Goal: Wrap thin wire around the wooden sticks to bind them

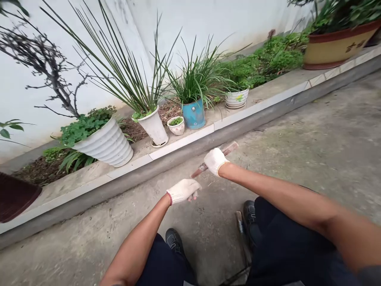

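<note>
Stick point(231, 147), brownish and with what looks like wire coiled around its lower part, is in your right hand point(216, 161), above the concrete ground point(303, 135) and in front of the low planter ledge point(184, 141). Your right hand wears a white glove and is closed around the stick's middle, so both ends poke out past it. Your left hand point(183, 191), gloved in white with a red cuff edge, is just beside the stick's lower end, its fingers bent; you cannot tell from this view whether they touch the stick or pinch anything.

Below your hands, your dark shoes point(174, 240) stand apart on the ground, and a narrow tool-like object point(240, 224) lies between them, close to your right shoe; its full shape is unclear.

Beyond the stick, the ledge carries a row of plants: a white ribbed pot point(105, 143) at left, then a tall white pot point(153, 126) with long spiky leaves, a small patterned pot point(176, 127), a blue container point(194, 115) and a low white pot point(237, 98). Farther right sits a large yellow planter point(330, 49). A white wall point(190, 20) rises behind.
</note>
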Demonstrator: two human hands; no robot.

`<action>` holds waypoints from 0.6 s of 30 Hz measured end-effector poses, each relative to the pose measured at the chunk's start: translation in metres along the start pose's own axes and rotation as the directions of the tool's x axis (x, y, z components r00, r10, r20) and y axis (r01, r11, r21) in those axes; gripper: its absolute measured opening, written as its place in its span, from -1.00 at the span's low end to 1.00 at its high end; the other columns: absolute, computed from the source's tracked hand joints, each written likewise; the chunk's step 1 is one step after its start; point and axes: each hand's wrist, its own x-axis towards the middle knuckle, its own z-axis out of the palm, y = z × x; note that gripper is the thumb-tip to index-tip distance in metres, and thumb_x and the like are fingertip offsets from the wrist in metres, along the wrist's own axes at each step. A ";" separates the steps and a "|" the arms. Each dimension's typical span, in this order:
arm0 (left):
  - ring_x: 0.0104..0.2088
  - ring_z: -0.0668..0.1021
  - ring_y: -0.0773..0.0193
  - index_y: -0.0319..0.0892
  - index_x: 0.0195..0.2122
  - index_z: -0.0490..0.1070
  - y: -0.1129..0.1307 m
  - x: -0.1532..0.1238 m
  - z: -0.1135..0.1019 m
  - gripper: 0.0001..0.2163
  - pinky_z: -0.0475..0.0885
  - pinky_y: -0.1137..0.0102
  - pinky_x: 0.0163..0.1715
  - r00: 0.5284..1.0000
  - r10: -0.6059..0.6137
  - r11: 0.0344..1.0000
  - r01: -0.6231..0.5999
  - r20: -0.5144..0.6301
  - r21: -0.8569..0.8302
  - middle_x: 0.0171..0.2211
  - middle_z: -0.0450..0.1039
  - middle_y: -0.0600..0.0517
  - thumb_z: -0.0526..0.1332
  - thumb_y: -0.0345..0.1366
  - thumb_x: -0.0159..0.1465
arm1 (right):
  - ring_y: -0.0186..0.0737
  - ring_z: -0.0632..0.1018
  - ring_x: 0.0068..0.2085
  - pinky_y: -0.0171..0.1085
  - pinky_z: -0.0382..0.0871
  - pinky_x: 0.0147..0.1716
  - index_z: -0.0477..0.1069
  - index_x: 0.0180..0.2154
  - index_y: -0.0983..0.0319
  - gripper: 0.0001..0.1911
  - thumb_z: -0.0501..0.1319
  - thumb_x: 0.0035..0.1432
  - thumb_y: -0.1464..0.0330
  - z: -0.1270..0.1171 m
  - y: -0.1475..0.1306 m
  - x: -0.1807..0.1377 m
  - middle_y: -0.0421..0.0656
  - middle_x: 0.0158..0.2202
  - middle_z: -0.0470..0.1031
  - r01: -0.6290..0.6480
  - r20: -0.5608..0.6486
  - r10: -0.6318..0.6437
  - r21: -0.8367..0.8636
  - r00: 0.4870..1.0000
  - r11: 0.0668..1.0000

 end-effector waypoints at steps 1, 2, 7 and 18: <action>-0.65 0.44 0.34 -0.17 -0.21 0.47 -0.002 0.002 -0.002 -0.66 0.30 0.43 -0.57 1.000 0.003 0.998 -0.002 -0.011 0.068 -0.51 0.52 0.08 0.02 -0.07 0.40 | 0.18 0.61 -0.05 0.06 0.31 -0.01 0.62 -0.26 0.42 -0.78 0.21 0.08 0.53 0.007 0.003 -0.001 0.28 -0.22 0.61 0.065 0.066 -0.063 -0.028 0.996 0.997; -0.65 0.44 0.34 -0.17 -0.25 0.47 -0.005 0.004 -0.003 -0.67 0.30 0.42 -0.56 1.000 0.006 0.992 -0.003 -0.027 0.127 -0.51 0.52 0.08 0.01 -0.08 0.40 | 0.18 0.61 -0.06 0.06 0.29 0.01 0.61 -0.31 0.40 -0.82 0.24 0.04 0.51 0.012 0.008 -0.003 0.25 -0.24 0.62 0.140 0.124 -0.137 -0.014 0.983 0.990; -0.57 0.49 0.30 -0.15 -0.27 0.45 -0.019 0.017 -0.013 -0.66 0.33 0.42 -0.51 0.993 0.027 0.990 -0.011 -0.113 0.138 -0.48 0.50 0.08 0.00 -0.07 0.42 | -0.15 0.54 -0.34 -0.22 0.29 -0.26 0.55 -0.40 0.27 -0.91 0.30 -0.06 0.45 0.015 0.043 -0.028 -0.10 -0.44 0.55 0.393 0.251 -0.497 0.369 0.830 0.843; -0.51 0.57 0.26 -0.25 -0.14 0.42 -0.009 0.037 0.040 -0.59 0.42 0.37 -0.43 0.994 0.085 0.902 -0.049 0.064 -0.430 -0.39 0.55 -0.05 0.15 0.07 0.34 | -0.21 0.53 -0.30 -0.32 0.22 -0.37 0.48 -0.13 0.21 -0.63 0.17 0.24 0.07 -0.008 0.038 -0.026 -0.11 -0.27 0.58 0.033 -0.009 -0.034 0.599 0.999 0.800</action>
